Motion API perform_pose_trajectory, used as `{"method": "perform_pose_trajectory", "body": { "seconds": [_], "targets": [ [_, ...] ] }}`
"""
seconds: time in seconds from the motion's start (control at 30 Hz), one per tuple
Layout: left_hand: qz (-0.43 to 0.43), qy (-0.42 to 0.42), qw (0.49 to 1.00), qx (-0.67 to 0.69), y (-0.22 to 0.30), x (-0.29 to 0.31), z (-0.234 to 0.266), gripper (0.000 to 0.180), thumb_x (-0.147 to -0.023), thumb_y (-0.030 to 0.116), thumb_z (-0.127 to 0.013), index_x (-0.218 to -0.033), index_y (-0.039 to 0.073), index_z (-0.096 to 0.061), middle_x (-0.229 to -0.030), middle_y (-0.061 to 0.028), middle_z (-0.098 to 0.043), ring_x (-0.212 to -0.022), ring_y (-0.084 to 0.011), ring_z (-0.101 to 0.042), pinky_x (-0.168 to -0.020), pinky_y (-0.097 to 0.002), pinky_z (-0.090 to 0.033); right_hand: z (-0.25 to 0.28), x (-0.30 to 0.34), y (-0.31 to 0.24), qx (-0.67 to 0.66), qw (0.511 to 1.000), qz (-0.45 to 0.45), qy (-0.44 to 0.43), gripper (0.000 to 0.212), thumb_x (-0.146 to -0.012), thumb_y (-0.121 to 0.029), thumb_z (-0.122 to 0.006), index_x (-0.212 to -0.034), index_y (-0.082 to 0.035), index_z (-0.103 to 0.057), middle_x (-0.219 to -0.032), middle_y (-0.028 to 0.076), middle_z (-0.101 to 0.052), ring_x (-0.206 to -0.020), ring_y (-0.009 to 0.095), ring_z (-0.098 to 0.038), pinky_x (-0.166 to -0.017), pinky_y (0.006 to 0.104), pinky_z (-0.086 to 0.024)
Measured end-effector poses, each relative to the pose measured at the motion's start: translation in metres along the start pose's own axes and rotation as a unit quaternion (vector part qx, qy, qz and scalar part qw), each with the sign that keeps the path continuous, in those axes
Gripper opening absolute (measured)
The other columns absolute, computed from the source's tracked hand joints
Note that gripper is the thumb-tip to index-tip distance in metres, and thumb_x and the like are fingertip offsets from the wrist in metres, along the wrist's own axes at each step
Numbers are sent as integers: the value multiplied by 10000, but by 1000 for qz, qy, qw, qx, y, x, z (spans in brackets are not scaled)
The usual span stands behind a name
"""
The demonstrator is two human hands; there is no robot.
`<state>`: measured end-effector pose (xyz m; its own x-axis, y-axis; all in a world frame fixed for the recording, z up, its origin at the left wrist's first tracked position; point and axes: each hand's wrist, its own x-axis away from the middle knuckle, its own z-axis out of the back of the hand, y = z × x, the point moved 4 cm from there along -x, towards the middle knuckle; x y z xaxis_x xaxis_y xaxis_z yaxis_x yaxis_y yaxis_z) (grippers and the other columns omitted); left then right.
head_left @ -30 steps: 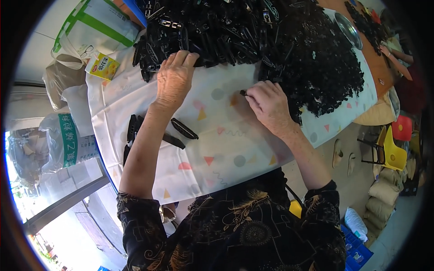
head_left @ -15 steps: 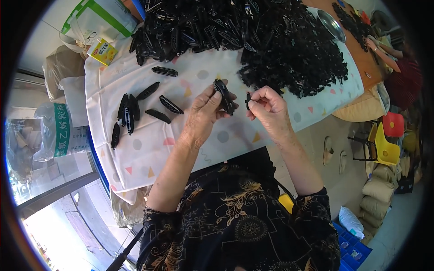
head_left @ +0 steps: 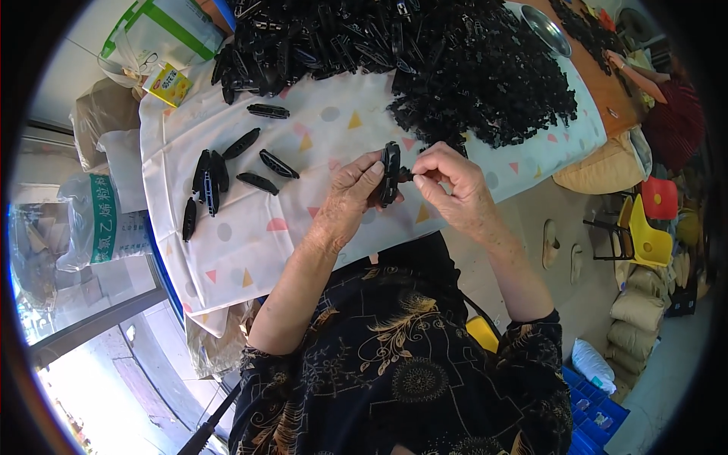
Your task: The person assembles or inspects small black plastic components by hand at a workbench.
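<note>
My left hand (head_left: 350,196) is closed around a long, black, oval plastic part (head_left: 390,174), held upright over the table. Thumb and forefinger of my right hand (head_left: 457,188) pinch a small black plastic piece (head_left: 406,175) against or right beside its right side; whether the two touch I cannot make out. On the patterned tablecloth (head_left: 250,220) to the left lie several similar oval parts (head_left: 279,164). Farther off is a big heap of such parts (head_left: 303,45), adjoining a heap of small black pieces (head_left: 493,91) at the right.
A metal dish (head_left: 545,30) sits at the far right beside the small pieces. At the far left are a yellow box (head_left: 167,85) and a white-green bag (head_left: 163,34). Another person's hand (head_left: 616,61) works at a brown table. Yellow chair (head_left: 648,235) and slippers (head_left: 551,244) are on the floor.
My left hand has turned the oval part more upright and shifted it slightly right. My right hand has brought the small piece leftward and down to its side.
</note>
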<state>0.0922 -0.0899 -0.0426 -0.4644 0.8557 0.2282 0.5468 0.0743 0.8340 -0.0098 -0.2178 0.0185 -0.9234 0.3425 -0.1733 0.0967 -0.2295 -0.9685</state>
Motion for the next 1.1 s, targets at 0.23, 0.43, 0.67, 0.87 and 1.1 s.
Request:
{"method": "perform_pose_trajectory", "body": {
  "seconds": [0.23, 0.43, 0.67, 0.87, 1.1],
  "targets": [
    [-14, -20, 992, -125, 2, 4, -2, 329, -985, 258, -498, -1211, 30, -564, -793, -9, -627, -663, -61, -543, -571, -199, -415, -12, -6, -22, 300, 932, 123, -162, 68, -806, 54, -619, -864, 25, -599, -867, 68, -520, -743, 175, -549, -640, 293, -485],
    [8, -19, 982, -187, -4, 1, 3, 307, -981, 247, -507, -1180, 24, -578, -794, -11, -611, -643, -57, -507, -564, -199, -418, -23, -13, -19, 349, 903, 152, -199, 70, -782, 44, -632, -840, 26, -598, -864, 67, -521, -759, 185, -559, -658, 306, -497],
    [-30, 14, 996, -86, -3, -1, 10, 298, -979, 143, -473, -1252, 35, -528, -831, -13, -596, -673, -60, -527, -583, -209, -455, -14, -21, 25, 97, 991, -83, -42, 314, -773, 4, -714, -1042, -28, -556, -960, 21, -545, -846, 108, -550, -729, 261, -481],
    [-60, -4, 987, -146, 5, 0, 10, 506, -909, 16, -558, -1374, 26, -358, -957, -72, -633, -832, -127, -622, -693, -253, -511, -22, -19, 56, -135, 971, -197, -15, 375, -863, -36, -646, -1212, 4, -512, -1110, 45, -577, -1028, 119, -551, -909, 277, -458],
    [-36, 28, 976, -215, -7, -6, 26, 694, -881, -55, -543, -1456, 70, -175, -1100, -129, -596, -968, -175, -602, -759, -299, -530, -47, -30, 64, -225, 939, -260, -30, 426, -903, -59, -597, -1302, 11, -467, -1156, 67, -590, -1084, 136, -555, -955, 285, -450]
  ]
}}
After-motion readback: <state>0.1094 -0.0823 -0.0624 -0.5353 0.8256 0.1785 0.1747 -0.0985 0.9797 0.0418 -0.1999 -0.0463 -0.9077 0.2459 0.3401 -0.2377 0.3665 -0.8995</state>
